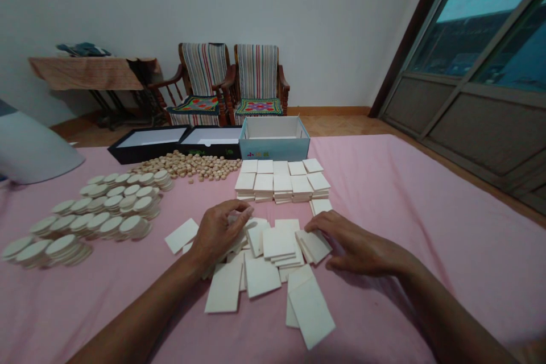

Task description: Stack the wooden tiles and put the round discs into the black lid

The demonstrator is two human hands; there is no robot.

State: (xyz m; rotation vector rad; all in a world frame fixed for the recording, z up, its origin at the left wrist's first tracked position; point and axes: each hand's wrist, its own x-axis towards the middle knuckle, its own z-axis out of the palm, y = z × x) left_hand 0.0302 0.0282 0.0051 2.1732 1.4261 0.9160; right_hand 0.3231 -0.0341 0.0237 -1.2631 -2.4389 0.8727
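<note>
At lower center of the frame, our left hand (222, 230), its grip loosely curled, and our right hand (356, 244), fingers spread at the edge (thumb apart), touch the loose white tiles (279, 243) on pink cloth (362, 318).

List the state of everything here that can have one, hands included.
Blue box: open, upright
Black trays: open, side by side
Wooden pieces: loosely heaped
Round discs: stacked in rows
Back tiles: stacked in rows
Front tiles: scattered, overlapping
Pink cloth: creased
Left hand: fingers bent over tiles
Right hand: fingers and thumb apart
</note>
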